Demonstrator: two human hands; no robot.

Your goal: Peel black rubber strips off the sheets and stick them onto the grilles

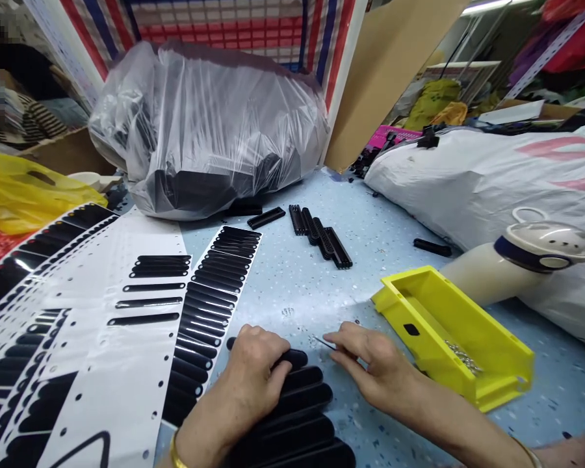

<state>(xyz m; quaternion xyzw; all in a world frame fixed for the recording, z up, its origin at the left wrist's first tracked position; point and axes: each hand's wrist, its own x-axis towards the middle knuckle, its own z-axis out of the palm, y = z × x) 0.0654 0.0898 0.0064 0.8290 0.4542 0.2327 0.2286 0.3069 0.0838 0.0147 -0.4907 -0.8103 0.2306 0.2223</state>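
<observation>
My left hand (pixel 256 367), with a gold bangle at the wrist, is closed over a black strip at the top of a row of long black rounded pieces (pixel 305 396). Thumb and fingers of my right hand (pixel 365 357) pinch a thin dark tool (pixel 325 342) whose tip points left, a little apart from the black pieces. Left of my hands lies a sheet of glossy black stickers (pixel 213 286). Beside it, a white backing sheet (pixel 146 351) carries several black strips. A yellow bin (pixel 448 325) holding small metal parts stands right of my right hand.
A large plastic bag of black items (pixel 214 130) sits at the back. Several black ribbed pieces (pixel 322 237) lie mid-table. A bottle (pixel 507 263) leans against a white sack (pixel 468 182) on the right. At far left is a yellow bag (pixel 29 195); a person's sleeve shows behind.
</observation>
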